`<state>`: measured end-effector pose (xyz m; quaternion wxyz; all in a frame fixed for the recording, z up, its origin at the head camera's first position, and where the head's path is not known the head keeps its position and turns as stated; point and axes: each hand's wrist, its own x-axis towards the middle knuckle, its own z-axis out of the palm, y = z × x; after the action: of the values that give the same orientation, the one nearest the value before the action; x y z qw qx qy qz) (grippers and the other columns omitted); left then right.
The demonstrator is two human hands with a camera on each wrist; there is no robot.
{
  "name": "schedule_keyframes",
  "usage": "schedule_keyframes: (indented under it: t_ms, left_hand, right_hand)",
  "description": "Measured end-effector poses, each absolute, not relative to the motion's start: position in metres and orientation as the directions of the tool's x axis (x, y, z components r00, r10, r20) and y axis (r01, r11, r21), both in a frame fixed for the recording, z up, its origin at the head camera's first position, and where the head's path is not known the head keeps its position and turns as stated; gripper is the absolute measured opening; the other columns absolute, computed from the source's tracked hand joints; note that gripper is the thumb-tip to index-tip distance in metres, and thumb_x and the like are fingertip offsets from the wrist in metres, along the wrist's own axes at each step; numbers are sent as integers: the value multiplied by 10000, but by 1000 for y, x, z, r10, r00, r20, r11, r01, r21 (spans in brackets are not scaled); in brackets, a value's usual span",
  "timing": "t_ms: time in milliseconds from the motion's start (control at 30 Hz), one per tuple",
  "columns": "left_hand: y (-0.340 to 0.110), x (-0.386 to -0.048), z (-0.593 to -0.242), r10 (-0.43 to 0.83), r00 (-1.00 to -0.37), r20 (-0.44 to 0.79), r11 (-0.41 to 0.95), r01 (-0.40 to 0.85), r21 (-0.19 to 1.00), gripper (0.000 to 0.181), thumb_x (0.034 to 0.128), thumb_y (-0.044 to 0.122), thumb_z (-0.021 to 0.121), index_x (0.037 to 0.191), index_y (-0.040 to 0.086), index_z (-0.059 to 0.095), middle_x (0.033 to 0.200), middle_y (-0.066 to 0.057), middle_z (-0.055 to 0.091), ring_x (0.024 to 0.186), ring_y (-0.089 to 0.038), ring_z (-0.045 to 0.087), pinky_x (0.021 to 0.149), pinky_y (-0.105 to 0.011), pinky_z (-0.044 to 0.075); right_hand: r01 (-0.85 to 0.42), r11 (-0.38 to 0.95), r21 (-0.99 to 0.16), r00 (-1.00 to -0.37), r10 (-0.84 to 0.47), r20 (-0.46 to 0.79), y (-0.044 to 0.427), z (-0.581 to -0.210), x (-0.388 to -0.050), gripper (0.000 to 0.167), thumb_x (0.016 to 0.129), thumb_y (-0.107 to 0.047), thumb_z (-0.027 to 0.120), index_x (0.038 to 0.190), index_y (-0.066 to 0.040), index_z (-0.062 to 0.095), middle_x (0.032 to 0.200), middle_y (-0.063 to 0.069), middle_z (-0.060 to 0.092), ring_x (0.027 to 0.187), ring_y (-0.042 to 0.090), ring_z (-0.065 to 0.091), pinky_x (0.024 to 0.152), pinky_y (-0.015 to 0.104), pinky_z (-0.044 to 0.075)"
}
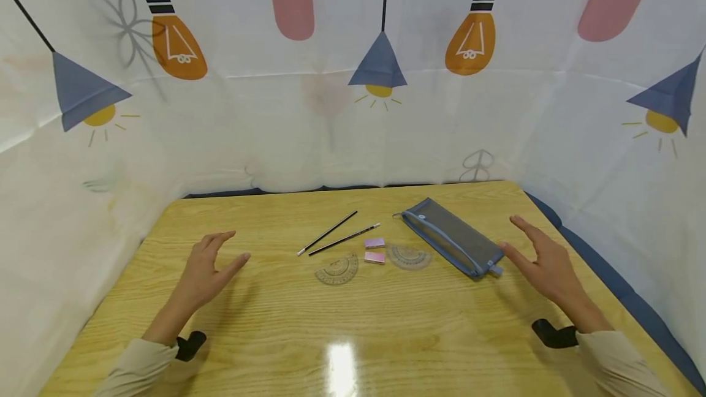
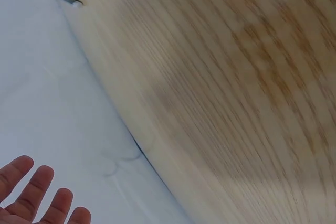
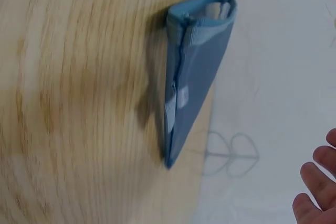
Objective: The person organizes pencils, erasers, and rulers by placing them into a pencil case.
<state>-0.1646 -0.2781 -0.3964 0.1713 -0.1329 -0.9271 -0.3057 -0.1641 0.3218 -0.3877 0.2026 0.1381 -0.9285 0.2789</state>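
Left hand and right hand of mine are both raised over the worktop, fingers relaxed and well spread, each thumb apart, and neither holds anything. Right thumb is near the lower corner of the pouch; in the right wrist view some gap is seen between that hand and the pouch. The pouch lies slanting on the right part of the worktop, blue-grey, with a lighter zip along one side.

The worktop is of yellowish wood pattern, with a bright glare at the near side. Around it hangs a white cloth, printed with blue lamps, orange bulbs, pink shapes and grey leaf drawings. A dark blue strip runs beside the right edge.

Left of the pouch, near the middle, lie two dark pencils with white ends, two clear protractors, and two small erasers, one pinkish and one more purple, one behind the other. My left hand is nearest to the pencils, but well apart.

About writing: the protractors carry printed scales, too fine for reading. On the pouch I see a small round white mark and, in the right wrist view, a pale label, both unreadable for me.
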Motion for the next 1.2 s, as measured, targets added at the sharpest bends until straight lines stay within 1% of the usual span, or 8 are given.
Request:
schedule_keyframes:
  t_ms: [133, 233, 333, 500, 667, 767, 933, 1200]
  left_hand:
    - [-274, -165, -396, 136, -901, 412, 765, 360, 534, 569, 924, 261, 672, 1350, -66, 482, 1297, -280, 450, 1166, -506, 413, 864, -677, 348]
    - [-271, -165, -396, 134, -896, 424, 757, 369, 540, 556, 916, 242, 684, 1343, -61, 494, 1276, -269, 473, 1142, -491, 451, 845, -661, 381]
    - [-267, -165, -396, 128, -889, 439, 744, 379, 550, 521, 901, 215, 702, 1317, -48, 529, 1257, -259, 500, 1127, -474, 479, 843, -647, 398]
    - [-258, -164, -397, 122, -873, 472, 728, 402, 556, 464, 872, 173, 732, 1265, -27, 587, 1224, -247, 542, 1107, -446, 515, 835, -629, 419]
    - [-249, -164, -398, 124, -862, 492, 719, 419, 554, 443, 857, 148, 746, 1243, -19, 606, 1179, -219, 575, 1051, -410, 538, 794, -600, 450]
    - [-245, -166, -400, 135, -863, 486, 711, 426, 560, 430, 858, 146, 745, 1233, -18, 612, 1160, -204, 590, 1025, -393, 545, 784, -589, 461]
    - [-238, -167, -404, 146, -889, 435, 688, 407, 601, 429, 875, 164, 734, 1244, -15, 608, 1193, -194, 591, 1062, -383, 547, 850, -577, 455]
    - [-226, -168, -406, 162, -927, 339, 643, 360, 676, 454, 891, 208, 724, 1267, -7, 588, 1203, -185, 585, 1096, -383, 548, 897, -554, 451]
  right_hand:
    - [-359, 816, -453, -867, -112, 485, 314, -390, -163, 558, 947, -228, 637, 1451, -76, 451, 1371, 274, 482, 400, 109, 392, 505, 319, 366]
    - [-382, 801, -461, -852, -112, 511, 307, -392, -163, 515, 931, -189, 657, 1399, -36, 504, 1322, 283, 521, 710, 318, 631, 559, 431, 483]
    - [-405, 787, -466, -838, -115, 534, 301, -393, -162, 471, 915, -159, 674, 1344, -7, 550, 1261, 298, 559, 1014, 504, 567, 627, 570, 506]
    - [-404, 773, -488, -839, -101, 535, 295, -394, -160, 408, 906, -154, 686, 1284, -22, 608, 1204, 274, 605, 976, 489, 601, 623, 526, 527]
    - [-399, 746, -533, -851, -84, 518, 291, -396, -160, 381, 898, -138, 700, 1259, -36, 633, 1205, 209, 630, 996, 428, 623, 735, 180, 510]
    - [-408, 735, -542, -844, -76, 531, 288, -398, -160, 362, 882, -123, 718, 1227, -35, 654, 1171, 179, 655, 986, 238, 659, 761, 29, 387]
    - [-418, 718, -557, -842, -76, 535, 286, -402, -161, 348, 869, -134, 739, 1195, -35, 672, 1090, 185, 682, 951, -47, 583, 762, 40, 404]
    - [-385, 694, -608, -874, -64, 481, 279, -406, -159, 360, 872, -124, 734, 1201, -1, 656, 1108, 195, 669, 974, 263, 638, 778, 77, 437]
